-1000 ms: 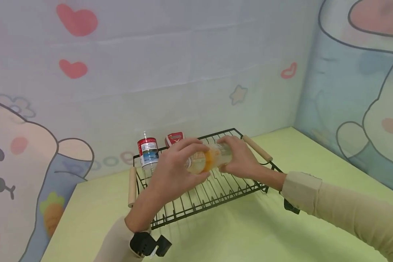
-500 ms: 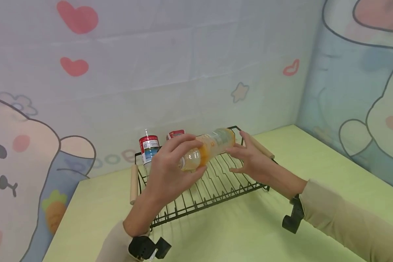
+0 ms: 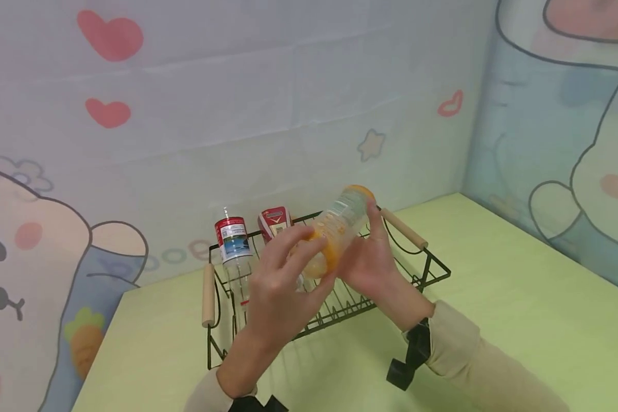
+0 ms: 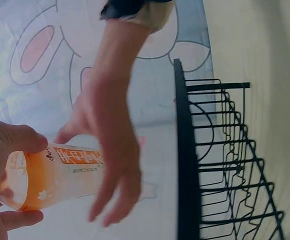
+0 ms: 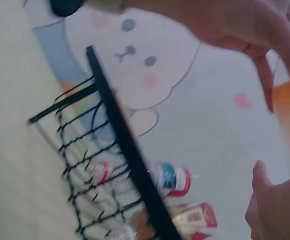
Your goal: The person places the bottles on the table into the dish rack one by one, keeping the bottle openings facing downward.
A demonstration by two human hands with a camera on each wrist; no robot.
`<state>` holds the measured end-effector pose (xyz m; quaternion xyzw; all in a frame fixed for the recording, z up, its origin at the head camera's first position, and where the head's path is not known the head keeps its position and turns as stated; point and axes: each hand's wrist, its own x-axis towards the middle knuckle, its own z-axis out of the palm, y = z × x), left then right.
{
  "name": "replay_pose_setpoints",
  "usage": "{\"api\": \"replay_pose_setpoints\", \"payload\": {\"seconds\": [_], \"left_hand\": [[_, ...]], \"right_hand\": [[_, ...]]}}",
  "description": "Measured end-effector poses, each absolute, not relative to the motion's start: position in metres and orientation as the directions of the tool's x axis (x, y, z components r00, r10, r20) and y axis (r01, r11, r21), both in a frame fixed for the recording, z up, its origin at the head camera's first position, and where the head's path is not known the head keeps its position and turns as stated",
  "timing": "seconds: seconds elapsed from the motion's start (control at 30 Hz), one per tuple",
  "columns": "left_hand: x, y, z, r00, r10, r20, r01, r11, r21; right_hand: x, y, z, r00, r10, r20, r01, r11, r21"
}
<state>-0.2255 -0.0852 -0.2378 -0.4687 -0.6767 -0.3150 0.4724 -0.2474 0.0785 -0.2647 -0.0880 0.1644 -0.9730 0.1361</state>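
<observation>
My left hand [image 3: 283, 292] grips a clear plastic bottle [image 3: 347, 212] with orange-and-white print, near its lower left end. The bottle tilts above the rack, its orange-rimmed end up and to the right. My right hand [image 3: 373, 269] is beside the bottle's other end. In the left wrist view, that right hand [image 4: 112, 130] has its fingers spread around the far end without closing on it; whether it touches is unclear. Left thumb and fingers pinch the bottle [image 4: 67, 172] there. In the right wrist view, only part of the bottle [image 5: 287, 110] shows.
Below the hands stands a black wire rack [image 3: 335, 316] with wooden side handles [image 3: 208, 294]. On its left lies a clear bottle [image 3: 234, 239] with a red-and-blue label. Beside that is a red-labelled item [image 3: 275, 220], partly hidden. A patterned cloth wall [image 3: 237, 131] rises behind.
My right hand has let go of the bottle's right end and moved to its near underside. The bottle has turned more steeply, its right end rising. The left hand keeps its grip.
</observation>
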Motion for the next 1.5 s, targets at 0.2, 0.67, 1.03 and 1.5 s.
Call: {"api": "replay_pose_setpoints", "payload": {"seconds": [0.2,0.67,1.03,1.5], "left_hand": [[-0.221,-0.079,-0.252,-0.063,0.329,0.942,0.923,0.379,-0.071],[-0.215,-0.101,-0.255,-0.209,0.357,0.91,0.908,0.417,0.045],[-0.228,-0.174,-0.281,-0.667,0.374,0.645,0.656,0.705,0.269],[-0.2,-0.175,-0.297,-0.744,0.387,0.544,0.599,0.748,0.287]], "right_hand": [[-0.243,0.066,-0.243,-0.976,-0.203,0.075,0.168,-0.929,-0.33],[-0.26,0.078,-0.231,-0.997,-0.074,0.025,0.047,-0.827,-0.56],[-0.301,0.089,-0.211,-0.994,0.1,-0.043,-0.008,-0.465,-0.885],[-0.316,0.123,-0.232,-0.987,0.155,-0.028,0.036,0.049,-0.998]]}}
